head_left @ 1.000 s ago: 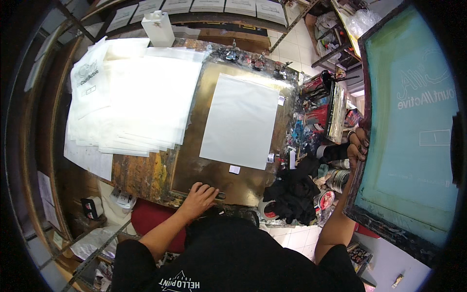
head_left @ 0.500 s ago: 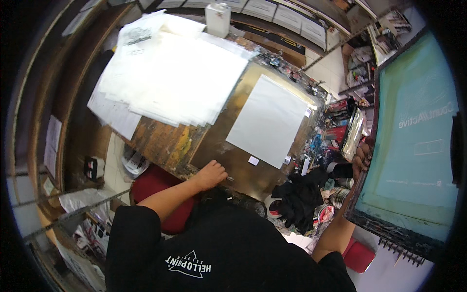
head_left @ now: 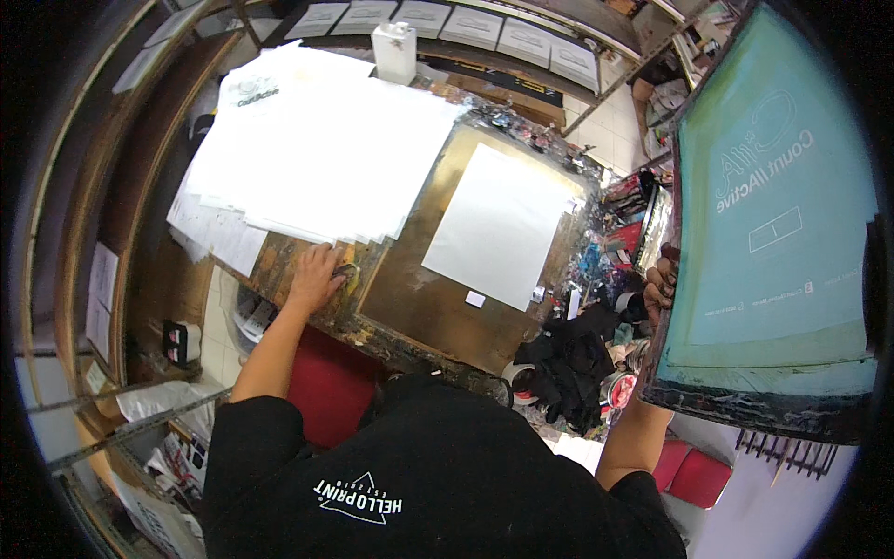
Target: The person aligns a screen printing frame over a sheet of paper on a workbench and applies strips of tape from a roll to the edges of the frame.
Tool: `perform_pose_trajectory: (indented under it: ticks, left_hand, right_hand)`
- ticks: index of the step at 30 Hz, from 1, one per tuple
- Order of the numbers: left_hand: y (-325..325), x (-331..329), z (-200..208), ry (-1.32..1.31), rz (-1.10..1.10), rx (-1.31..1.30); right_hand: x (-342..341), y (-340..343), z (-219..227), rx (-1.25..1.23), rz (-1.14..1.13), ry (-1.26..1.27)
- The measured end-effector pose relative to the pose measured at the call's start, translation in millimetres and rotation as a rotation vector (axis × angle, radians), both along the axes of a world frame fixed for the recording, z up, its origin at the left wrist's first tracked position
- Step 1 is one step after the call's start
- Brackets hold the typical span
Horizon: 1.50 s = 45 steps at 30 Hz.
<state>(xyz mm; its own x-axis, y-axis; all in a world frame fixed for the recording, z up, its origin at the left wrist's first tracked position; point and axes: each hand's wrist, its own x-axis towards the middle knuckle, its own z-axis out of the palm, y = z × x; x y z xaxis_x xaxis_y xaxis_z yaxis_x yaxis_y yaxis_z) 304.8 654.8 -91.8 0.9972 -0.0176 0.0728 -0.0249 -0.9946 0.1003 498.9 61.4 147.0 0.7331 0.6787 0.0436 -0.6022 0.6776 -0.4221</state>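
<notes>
The right hand [head_left: 660,282] grasps the dark-framed, rectangular turquoise mesh screen [head_left: 768,289], tilted up right of the paint-stained wooden tabletop [head_left: 281,253]. The left hand [head_left: 317,277] is beside stacked white sheets [head_left: 317,149]; I cannot tell its grip.

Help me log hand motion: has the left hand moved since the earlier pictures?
Yes: judged against the brown board, the left hand has shifted left, from the board's near edge to beyond its left side, closer to the white sheets.

One framed screen [head_left: 765,252], one lone sheet [head_left: 496,225], one sheet pile [head_left: 321,144], one white container [head_left: 395,56], six racked prints [head_left: 472,26].
</notes>
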Motion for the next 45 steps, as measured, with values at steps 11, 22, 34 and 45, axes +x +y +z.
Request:
perform_pose_trajectory:
  ticks: [11,22,34,45]
  left_hand:
    - [-222,147,-25,0.012,-0.129,-0.070]
    - [-266,151,-63,0.085,-0.847,-0.271]
    - [-230,140,-43,0.174,-0.768,-0.200]
    - [-220,135,-41,0.243,-0.590,-0.043]
  right_hand:
    - [-14,-24,-10,0.049,-0.163,-0.116]
    - [-21,-21,10,0.072,0.025,-0.160]
    - [-28,-26,-10,0.064,-0.139,-0.099]
    - [-40,-32,-12,0.029,-0.271,-0.119]
